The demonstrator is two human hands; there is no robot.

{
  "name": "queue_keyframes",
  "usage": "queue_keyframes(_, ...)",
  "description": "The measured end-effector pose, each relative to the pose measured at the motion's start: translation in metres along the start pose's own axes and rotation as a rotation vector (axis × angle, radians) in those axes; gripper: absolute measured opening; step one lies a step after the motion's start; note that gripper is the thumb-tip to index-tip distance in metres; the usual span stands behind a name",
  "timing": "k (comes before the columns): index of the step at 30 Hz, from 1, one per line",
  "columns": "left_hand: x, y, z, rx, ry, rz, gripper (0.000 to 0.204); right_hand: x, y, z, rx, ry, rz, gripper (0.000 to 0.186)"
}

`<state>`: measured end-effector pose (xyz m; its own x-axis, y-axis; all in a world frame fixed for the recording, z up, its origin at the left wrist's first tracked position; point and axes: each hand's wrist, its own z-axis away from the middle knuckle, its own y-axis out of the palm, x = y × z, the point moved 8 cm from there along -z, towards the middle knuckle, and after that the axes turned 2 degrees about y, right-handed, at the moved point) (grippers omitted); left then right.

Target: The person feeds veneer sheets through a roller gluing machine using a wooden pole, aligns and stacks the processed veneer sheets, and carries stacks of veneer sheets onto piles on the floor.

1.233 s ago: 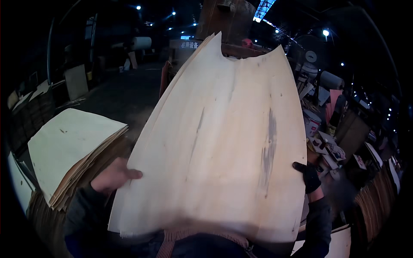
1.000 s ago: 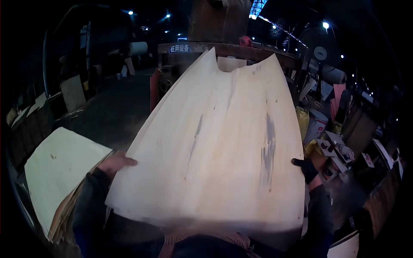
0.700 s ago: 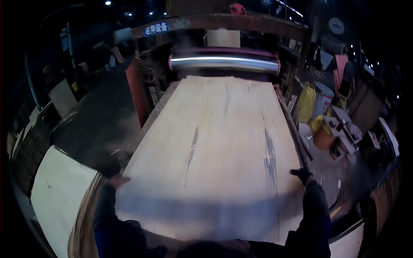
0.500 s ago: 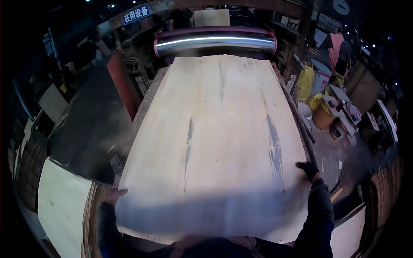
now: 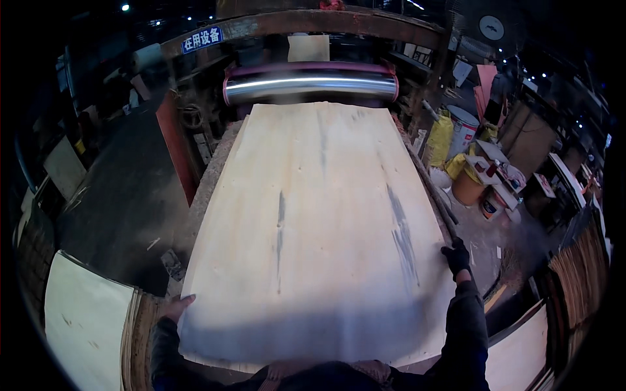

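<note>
A large pale wood veneer sheet [image 5: 326,228] with grey streaks and small knots lies lengthwise before me, on other sheets whose edges show beneath it. My bare left hand [image 5: 175,308] is closed on its left edge near the front, thumb on top and the other fingers mostly hidden. Across from it, my right hand [image 5: 458,257], in a dark glove, is closed at the right edge, with its fingertips on the sheet's face. At the far end, a shiny metal roller [image 5: 313,85] spans the machine just beyond the sheet.
Upright stacks of veneer stand at left [image 5: 88,313] and right [image 5: 521,345]. A reddish board [image 5: 175,146] leans by the machine's left side. To the right are yellow sacks [image 5: 441,138], a white drum [image 5: 462,127] and buckets. A metal beam [image 5: 306,25] crosses above the roller.
The view has tilted up and shifted right, so the roller and sheet appear lower and farther left. Both hands stay at the sheet's edges; the sheet has not visibly moved against the roller.
</note>
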<state>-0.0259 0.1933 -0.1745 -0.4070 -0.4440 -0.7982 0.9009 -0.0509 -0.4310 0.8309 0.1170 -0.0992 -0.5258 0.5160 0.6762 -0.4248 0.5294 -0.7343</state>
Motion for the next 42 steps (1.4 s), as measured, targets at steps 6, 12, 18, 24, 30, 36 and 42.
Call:
queue_keyframes(6, -0.009, -0.006, 0.000, -0.036, 0.168, -0.167, 0.055, -0.039, -0.019, 0.100, 0.061, -0.004, -0.589, 0.042)
queue_keyframes(12, -0.037, -0.001, 0.011, 0.063, 0.332, -0.062, 0.051, -0.105, -0.034, 0.230, -0.196, 0.279, -0.993, 0.033)
queue_keyframes(18, -0.119, 0.067, 0.058, -0.008, 0.884, -0.415, 0.039, -0.079, -0.006, 0.291, -0.200, 0.225, -0.959, 0.026)
queue_keyframes(24, -0.135, 0.113, 0.140, 0.192, 1.014, -0.330, 0.035, 0.008, 0.013, 0.324, 0.105, 0.079, -0.921, 0.027)
queue_keyframes(30, -0.123, 0.120, 0.230, 0.224, 0.902, -0.214, 0.029, 0.019, 0.005, 0.371, 0.262, -0.061, -0.966, 0.024)
queue_keyframes(36, -0.123, 0.221, 0.344, 0.560, 0.926, -0.165, 0.026, -0.080, -0.059, 0.469, 0.285, 0.042, -0.926, 0.023)
queue_keyframes(42, -0.096, 0.382, 0.518, 1.245, 0.883, -0.168, 0.028, -0.241, -0.178, 0.651, -0.101, 0.311, -0.752, 0.022)
